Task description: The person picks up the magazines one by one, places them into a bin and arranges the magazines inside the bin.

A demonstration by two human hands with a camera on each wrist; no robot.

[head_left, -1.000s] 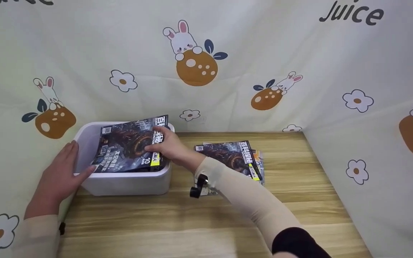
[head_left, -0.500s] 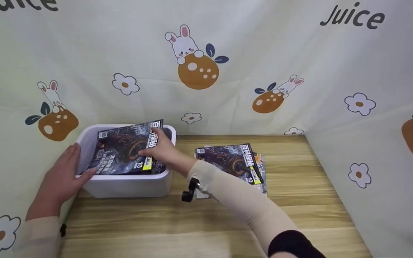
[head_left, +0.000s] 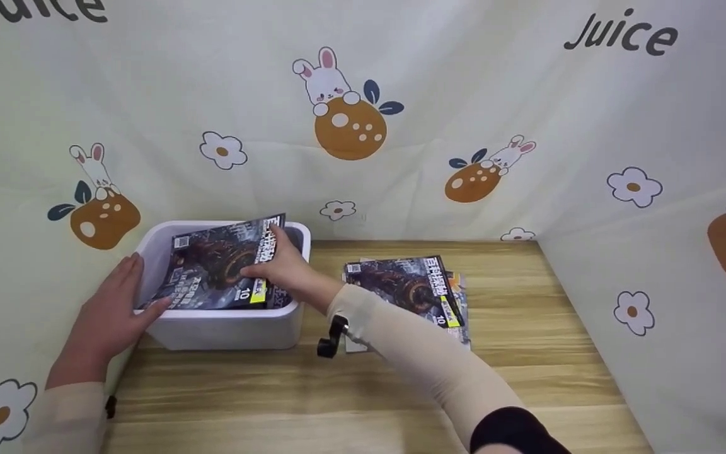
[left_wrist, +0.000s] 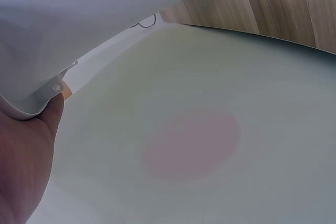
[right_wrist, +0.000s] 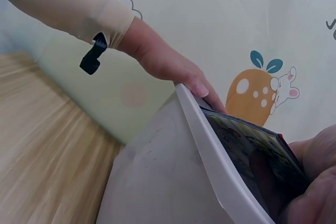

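A magazine [head_left: 208, 265] with a dark cover and a yellow patch slants into a white plastic bin [head_left: 230, 331], its upper right corner above the rim. My right hand [head_left: 284, 261] holds it by the right edge, thumb on the cover and the other fingers beneath. In the right wrist view, the magazine's page edges [right_wrist: 252, 127] show just inside the bin's rim. At the bin's left front corner, my left hand [head_left: 104, 315] grips the wall, with its thumb over the front rim and fingers along the outer side. Below the held magazine, another dark cover partly shows.
A small stack of magazines [head_left: 394, 287] lies on the wooden table [head_left: 350, 391] right of the bin, partly behind my right forearm. The top one has the same dark cover. A printed cloth [head_left: 420, 189] encloses the table at the back and sides.
My right hand has brought the magazine slightly left and lower into the bin. My left hand has stayed at the bin's corner. The head view has tilted a little.
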